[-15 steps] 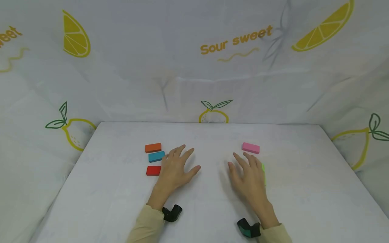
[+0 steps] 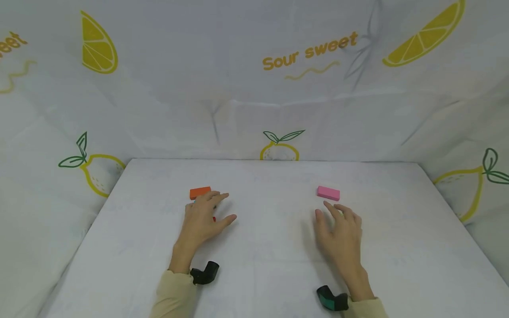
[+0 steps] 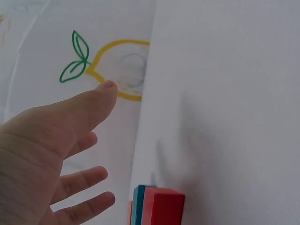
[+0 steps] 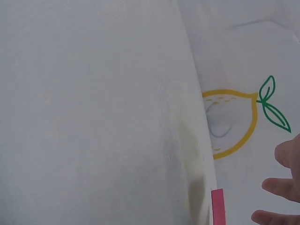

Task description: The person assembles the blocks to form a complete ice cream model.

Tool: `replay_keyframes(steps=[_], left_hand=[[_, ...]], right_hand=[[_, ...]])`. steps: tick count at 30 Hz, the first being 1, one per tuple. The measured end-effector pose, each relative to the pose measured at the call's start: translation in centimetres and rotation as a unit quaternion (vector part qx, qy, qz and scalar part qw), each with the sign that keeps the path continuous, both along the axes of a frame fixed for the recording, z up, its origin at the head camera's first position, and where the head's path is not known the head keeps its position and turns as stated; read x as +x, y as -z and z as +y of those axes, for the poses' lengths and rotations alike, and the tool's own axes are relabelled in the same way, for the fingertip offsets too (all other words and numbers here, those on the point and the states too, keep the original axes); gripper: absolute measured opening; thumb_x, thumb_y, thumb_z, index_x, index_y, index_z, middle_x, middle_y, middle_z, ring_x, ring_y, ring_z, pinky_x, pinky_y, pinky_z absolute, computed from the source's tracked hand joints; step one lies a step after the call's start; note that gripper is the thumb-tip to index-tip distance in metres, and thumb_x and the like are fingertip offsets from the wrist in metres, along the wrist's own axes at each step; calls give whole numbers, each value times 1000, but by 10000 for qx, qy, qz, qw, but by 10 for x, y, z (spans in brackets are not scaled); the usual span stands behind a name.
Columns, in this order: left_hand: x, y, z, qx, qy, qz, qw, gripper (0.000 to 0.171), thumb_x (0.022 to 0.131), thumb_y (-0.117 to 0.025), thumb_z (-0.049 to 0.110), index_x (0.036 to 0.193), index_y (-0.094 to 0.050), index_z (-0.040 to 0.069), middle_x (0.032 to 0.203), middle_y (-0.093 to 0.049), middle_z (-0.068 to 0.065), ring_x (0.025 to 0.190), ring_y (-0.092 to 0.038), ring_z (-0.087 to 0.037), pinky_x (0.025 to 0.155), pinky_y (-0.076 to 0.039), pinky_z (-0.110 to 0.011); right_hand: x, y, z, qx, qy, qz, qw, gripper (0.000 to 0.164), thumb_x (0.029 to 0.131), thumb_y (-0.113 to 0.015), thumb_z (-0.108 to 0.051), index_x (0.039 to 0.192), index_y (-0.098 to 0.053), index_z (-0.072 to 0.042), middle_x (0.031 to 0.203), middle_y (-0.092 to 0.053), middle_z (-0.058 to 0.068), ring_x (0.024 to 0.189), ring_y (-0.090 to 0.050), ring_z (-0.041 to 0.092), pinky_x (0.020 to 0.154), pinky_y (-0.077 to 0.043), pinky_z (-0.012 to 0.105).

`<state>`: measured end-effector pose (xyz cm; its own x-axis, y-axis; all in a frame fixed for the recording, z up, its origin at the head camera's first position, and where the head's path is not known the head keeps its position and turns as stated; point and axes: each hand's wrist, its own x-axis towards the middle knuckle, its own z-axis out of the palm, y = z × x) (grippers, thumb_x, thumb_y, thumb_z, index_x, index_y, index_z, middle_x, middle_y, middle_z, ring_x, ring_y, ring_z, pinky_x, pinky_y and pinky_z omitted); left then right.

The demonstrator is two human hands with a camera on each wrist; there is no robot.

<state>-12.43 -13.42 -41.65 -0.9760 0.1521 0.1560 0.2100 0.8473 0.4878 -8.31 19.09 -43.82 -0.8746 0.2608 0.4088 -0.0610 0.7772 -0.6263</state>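
Note:
My left hand, fingers spread, hovers over the left group of blocks and holds nothing. An orange block shows just beyond its fingers. Below the hand, a red block and a blue block stand close together in the left wrist view; the hand hides most of both in the head view. My right hand, fingers slightly bent and apart, is above the table on the right, also empty. A pink block lies just past its fingertips. Only a speck of a green block shows between its fingers.
The white table ends at a back edge against a hanging white cloth printed with lemons. Black devices are worn at the left wrist and right wrist.
My left hand has shifted left, now covering most of the blue and red blocks. My right hand has moved slightly right, over the green block. The visible blocks stay put.

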Motion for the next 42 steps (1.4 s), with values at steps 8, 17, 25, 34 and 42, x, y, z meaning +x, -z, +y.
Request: replay_keyframes(steps=[8,17,25,34,42], left_hand=[[-1,4,-38,404,19,-373,9985,59,83,-83,38,135,-66,16,141,-62,-11,132,-55,-38,106,-41,-69],[0,4,-64,369,214,-597,9973,57,82,-85,36,131,-69,11,116,-69,-10,106,-61,-26,94,-51,-50],[2,7,-81,585,171,-1031,9928,55,83,-84,39,129,-70,12,126,-64,-10,110,-59,-27,87,-54,-40],[6,10,-93,648,82,-1399,9880,48,82,-84,35,123,-72,14,118,-65,-6,104,-55,-23,80,-51,-32],[6,11,-93,782,312,-1449,9859,43,81,-85,31,119,-74,12,113,-67,-6,99,-58,-20,78,-52,-30]], right_hand=[[1,1,9,-333,359,-225,9985,39,95,-67,-20,126,-69,3,126,-60,30,117,-45,49,93,-36,60],[3,5,20,-475,791,-555,9942,43,97,-63,-24,129,-67,5,129,-56,32,121,-42,50,87,-34,56],[5,7,25,-534,937,-818,9908,50,96,-67,-26,132,-63,8,127,-53,36,117,-43,51,81,-37,53],[7,7,31,-380,921,-1155,9883,57,92,-70,-23,133,-58,15,113,-57,32,101,-54,43,81,-45,50],[8,4,36,-179,734,-1395,9873,56,90,-72,-23,128,-62,16,100,-62,31,87,-61,38,64,-43,31]])
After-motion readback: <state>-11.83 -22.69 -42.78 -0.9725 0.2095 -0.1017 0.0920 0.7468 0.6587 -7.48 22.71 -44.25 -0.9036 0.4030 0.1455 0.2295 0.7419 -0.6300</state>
